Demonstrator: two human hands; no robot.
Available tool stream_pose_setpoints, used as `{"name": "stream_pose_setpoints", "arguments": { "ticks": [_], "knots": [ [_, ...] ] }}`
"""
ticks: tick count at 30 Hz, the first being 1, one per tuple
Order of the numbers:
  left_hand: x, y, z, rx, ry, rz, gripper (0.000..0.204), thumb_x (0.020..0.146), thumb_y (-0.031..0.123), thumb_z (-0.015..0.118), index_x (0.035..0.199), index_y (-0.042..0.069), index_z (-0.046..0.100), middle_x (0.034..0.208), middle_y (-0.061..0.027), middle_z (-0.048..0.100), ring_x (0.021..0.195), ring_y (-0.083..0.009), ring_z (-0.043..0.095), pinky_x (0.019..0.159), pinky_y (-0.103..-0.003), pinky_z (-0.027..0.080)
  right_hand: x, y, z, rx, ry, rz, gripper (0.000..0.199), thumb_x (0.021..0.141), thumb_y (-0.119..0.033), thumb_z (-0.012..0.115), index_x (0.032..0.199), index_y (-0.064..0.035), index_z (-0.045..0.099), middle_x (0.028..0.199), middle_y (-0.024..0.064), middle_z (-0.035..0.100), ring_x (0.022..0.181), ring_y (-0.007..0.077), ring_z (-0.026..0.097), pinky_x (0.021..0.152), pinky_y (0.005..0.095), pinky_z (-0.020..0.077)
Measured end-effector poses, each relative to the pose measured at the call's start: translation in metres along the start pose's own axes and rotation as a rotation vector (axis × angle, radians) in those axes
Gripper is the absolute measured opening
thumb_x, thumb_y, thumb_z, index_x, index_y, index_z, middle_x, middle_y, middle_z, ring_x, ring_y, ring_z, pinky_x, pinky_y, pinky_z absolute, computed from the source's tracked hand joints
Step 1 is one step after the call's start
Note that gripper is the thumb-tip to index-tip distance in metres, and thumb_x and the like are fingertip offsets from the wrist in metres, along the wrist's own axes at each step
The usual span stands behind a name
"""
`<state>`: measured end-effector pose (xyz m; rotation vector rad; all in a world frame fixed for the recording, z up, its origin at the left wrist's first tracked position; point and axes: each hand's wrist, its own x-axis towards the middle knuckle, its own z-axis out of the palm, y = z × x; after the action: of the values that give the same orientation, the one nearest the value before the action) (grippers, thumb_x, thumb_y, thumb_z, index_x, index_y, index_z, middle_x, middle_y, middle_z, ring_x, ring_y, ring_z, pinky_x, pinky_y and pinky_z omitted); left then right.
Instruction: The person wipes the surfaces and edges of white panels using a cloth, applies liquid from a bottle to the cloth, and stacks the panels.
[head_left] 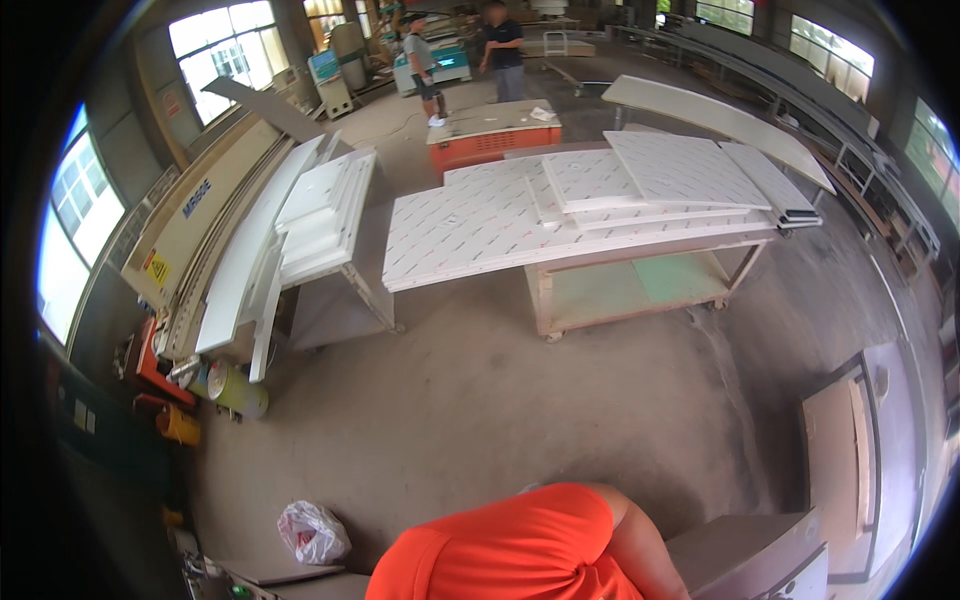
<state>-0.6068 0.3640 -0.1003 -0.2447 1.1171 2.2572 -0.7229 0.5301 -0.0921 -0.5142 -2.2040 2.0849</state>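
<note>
Neither of my hands shows in the head view, so what they hold or touch is hidden. At the lower edge, an orange shirt [500, 545] covers a bent back or shoulder, and a bare arm [645, 550] runs down out of the picture. Whose body this is I cannot tell. Closest to it lie brown-grey panels [745, 550] on the right. On the left, a white plastic bag [313, 533] rests on the floor by a flat board [280, 570].
White panels in printed film [470, 225] lie stacked on a wheeled cart [545, 305]. More white boards [325, 215] stand left, beside a long machine [215, 200]. Framed panels [895, 450] lean at right. Two people [505, 50] stand far back, behind an orange cabinet [490, 150].
</note>
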Motion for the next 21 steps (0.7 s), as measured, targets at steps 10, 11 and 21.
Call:
{"name": "stream_pose_setpoints", "arguments": {
  "ticks": [10,11,21],
  "knots": [
    [-0.006,0.018,-0.015,-0.029,0.079,0.073,0.080,0.089,0.038,0.084,0.151,0.003,0.047,0.132,-0.0187,0.067,0.116,-0.0313,0.066,0.097,-0.049,0.055,0.012,-0.005,0.058,-0.057,-0.180,0.050,0.049,0.105,-0.042,0.060,0.130,0.0000,0.065,0.123,0.0156,0.070,0.108,0.0279,0.065,0.087,0.0435,0.0544],
    [-0.008,0.019,-0.015,-0.030,0.082,0.071,0.080,0.089,0.038,0.084,0.151,0.003,0.047,0.132,-0.0186,0.067,0.116,-0.0313,0.066,0.097,-0.049,0.055,0.012,-0.006,0.059,-0.060,-0.187,0.056,0.049,0.105,-0.042,0.060,0.131,0.0000,0.065,0.124,0.0156,0.070,0.108,0.0279,0.065,0.088,0.0436,0.0543],
    [-0.013,0.021,-0.012,-0.039,0.068,0.031,0.079,0.089,0.040,0.084,0.150,0.003,0.049,0.131,-0.0182,0.067,0.116,-0.0314,0.066,0.098,-0.049,0.054,0.012,-0.014,0.054,-0.063,-0.193,0.086,0.053,0.103,-0.045,0.062,0.134,-0.0009,0.063,0.127,0.0150,0.069,0.112,0.0280,0.064,0.091,0.0438,0.0534]
  ]
}}
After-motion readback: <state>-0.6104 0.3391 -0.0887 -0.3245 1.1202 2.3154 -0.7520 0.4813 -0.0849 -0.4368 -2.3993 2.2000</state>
